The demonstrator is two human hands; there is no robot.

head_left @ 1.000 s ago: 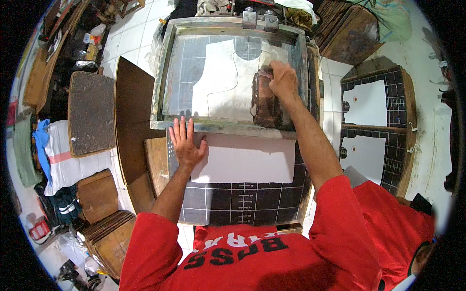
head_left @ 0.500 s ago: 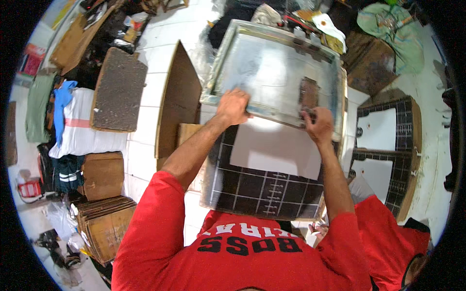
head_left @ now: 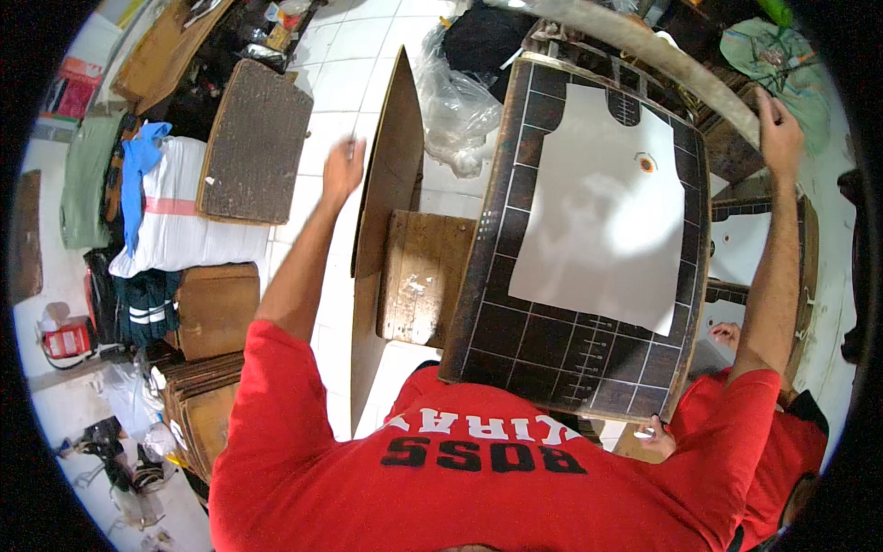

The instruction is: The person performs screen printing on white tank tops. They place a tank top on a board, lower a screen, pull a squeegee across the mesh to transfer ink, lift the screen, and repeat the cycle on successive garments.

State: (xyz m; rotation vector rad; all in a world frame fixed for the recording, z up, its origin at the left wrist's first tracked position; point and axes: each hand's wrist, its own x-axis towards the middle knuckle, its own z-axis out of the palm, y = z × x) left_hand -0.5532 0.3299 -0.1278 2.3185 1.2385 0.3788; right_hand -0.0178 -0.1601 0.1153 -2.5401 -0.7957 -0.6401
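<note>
My right hand (head_left: 780, 136) is closed round the near right end of a raised screen-printing frame (head_left: 676, 60), seen nearly edge-on. Below the frame, a white sleeveless shirt piece (head_left: 589, 230) lies flat on a black printing board (head_left: 515, 340) ruled with white grid lines. A small round orange-and-dark print (head_left: 647, 164) shows on its upper right. Off to the left, my left hand (head_left: 343, 170) is in the air beside an upright brown wooden board (head_left: 391, 166). Motion blurs its fingers, and I cannot tell whether they hold anything.
At right, a co-worker in red (head_left: 782, 432) has one hand (head_left: 658, 437) at the board's near right corner. More boards with white pieces (head_left: 740, 248) stand beyond. A wooden stool (head_left: 423, 276), clear plastic (head_left: 460, 110) and a white sack (head_left: 189, 212) are to the left.
The screen frame has swung up off the board, baring the white piece. My left hand has left the frame and moved left; my right hand has gone from the squeegee to the frame's edge.
</note>
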